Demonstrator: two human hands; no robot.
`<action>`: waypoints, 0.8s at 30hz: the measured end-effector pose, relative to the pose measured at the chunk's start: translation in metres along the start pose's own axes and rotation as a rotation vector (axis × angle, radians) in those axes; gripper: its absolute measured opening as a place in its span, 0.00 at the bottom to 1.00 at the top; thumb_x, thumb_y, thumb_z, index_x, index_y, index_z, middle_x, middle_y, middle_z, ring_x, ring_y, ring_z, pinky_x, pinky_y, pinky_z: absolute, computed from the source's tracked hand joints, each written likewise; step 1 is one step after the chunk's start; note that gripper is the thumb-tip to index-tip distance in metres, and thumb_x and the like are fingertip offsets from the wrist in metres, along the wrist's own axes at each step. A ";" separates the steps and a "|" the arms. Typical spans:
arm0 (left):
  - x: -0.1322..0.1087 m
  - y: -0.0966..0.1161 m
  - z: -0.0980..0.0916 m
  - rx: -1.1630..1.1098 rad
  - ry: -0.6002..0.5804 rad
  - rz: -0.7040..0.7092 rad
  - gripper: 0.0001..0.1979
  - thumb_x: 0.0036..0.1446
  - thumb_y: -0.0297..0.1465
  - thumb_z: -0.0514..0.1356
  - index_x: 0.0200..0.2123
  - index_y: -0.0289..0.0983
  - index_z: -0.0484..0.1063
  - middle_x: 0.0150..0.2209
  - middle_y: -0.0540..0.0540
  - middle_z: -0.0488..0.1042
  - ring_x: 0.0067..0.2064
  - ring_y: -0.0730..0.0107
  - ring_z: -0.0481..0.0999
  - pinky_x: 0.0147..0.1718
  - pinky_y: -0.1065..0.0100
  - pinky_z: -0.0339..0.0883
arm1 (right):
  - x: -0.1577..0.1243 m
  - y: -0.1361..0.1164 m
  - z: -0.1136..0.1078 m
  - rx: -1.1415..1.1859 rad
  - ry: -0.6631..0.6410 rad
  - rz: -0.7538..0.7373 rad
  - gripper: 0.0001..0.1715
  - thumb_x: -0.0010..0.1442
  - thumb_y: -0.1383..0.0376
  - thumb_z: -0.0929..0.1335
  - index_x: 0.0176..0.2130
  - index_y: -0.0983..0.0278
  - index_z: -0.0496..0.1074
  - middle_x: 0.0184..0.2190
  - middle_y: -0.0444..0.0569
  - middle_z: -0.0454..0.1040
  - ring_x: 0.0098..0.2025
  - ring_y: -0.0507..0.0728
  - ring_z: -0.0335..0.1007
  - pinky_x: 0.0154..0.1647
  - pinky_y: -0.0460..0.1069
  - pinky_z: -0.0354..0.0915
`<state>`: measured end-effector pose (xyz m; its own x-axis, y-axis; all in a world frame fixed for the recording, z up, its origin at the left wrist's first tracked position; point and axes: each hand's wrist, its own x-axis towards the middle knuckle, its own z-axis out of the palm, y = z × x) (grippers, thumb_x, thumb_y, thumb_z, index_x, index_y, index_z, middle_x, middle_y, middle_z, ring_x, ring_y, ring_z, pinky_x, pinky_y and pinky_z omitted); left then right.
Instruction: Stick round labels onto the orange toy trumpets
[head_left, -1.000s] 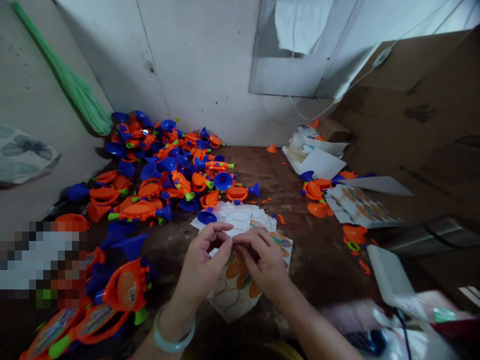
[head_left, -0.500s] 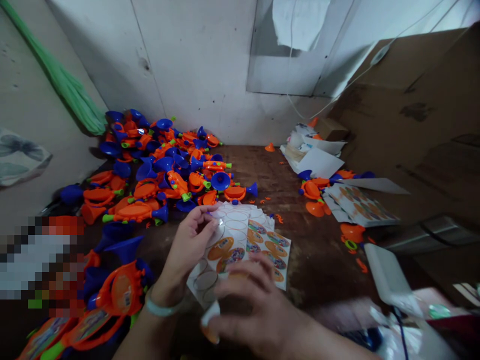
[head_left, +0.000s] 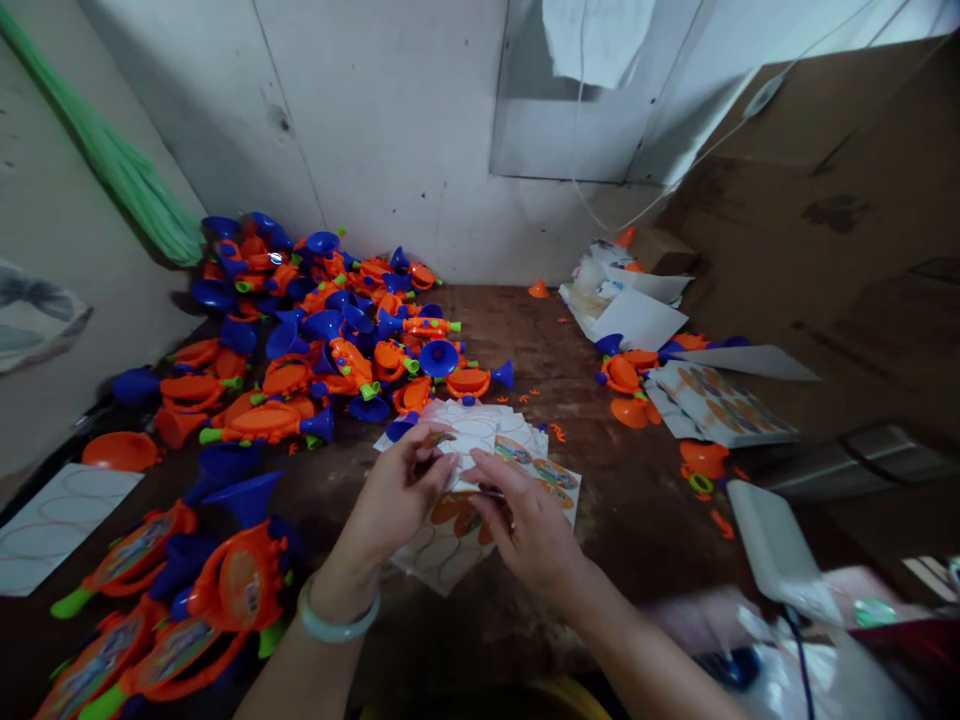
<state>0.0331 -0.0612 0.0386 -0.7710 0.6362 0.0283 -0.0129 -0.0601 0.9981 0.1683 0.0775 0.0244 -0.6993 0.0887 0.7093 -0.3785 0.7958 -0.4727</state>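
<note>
My left hand [head_left: 401,495], with a pale bangle on its wrist, pinches the upper left part of a sticker sheet [head_left: 474,428]. My right hand [head_left: 529,510] closes its thumb and fingers at the same sheet, close to the left fingertips. The sheet looks bent between them; its lower part shows empty oval outlines and a few orange stickers. Whether a loose sticker sits in the right fingertips is hidden. Under and behind the hands lie more sticker sheets [head_left: 566,480] with orange and multicoloured ovals.
Orange and blue toy trumpets [head_left: 352,365] are heaped at the back left, with several stickered ones [head_left: 244,585] at the front left. A used sheet [head_left: 64,525] lies at the left edge. Papers [head_left: 637,320], a sheet stack [head_left: 720,405] and a cardboard box [head_left: 832,210] stand right.
My right hand has moved up and away from me, from below the sheet to beside my left fingers. The sheet now bends between both hands. The curled piece at my right thumb no longer shows.
</note>
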 end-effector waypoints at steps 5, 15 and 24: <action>0.003 -0.001 0.005 0.078 0.040 0.018 0.14 0.52 0.32 0.70 0.43 0.40 0.78 0.25 0.55 0.71 0.26 0.72 0.69 0.27 0.72 0.61 | -0.002 0.015 0.006 -0.036 0.008 -0.162 0.46 0.74 0.79 0.65 0.81 0.55 0.52 0.53 0.52 0.86 0.49 0.60 0.82 0.51 0.56 0.84; 0.053 -0.043 -0.001 0.414 0.077 0.185 0.06 0.65 0.33 0.63 0.44 0.41 0.77 0.29 0.50 0.79 0.30 0.65 0.78 0.32 0.67 0.70 | -0.026 -0.010 -0.010 -0.141 0.020 -0.282 0.31 0.71 0.65 0.75 0.67 0.41 0.73 0.40 0.36 0.87 0.45 0.57 0.77 0.59 0.56 0.74; 0.074 -0.079 0.012 0.744 0.049 0.533 0.11 0.66 0.23 0.61 0.41 0.43 0.82 0.52 0.40 0.86 0.57 0.50 0.83 0.61 0.47 0.76 | 0.075 0.179 0.026 -0.233 0.281 0.395 0.63 0.62 0.68 0.74 0.81 0.62 0.38 0.72 0.68 0.63 0.68 0.68 0.71 0.65 0.67 0.75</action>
<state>-0.0151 0.0001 -0.0378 -0.5838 0.6320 0.5097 0.7526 0.1858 0.6317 0.0323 0.2112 -0.0200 -0.5598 0.5400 0.6285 0.0477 0.7783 -0.6261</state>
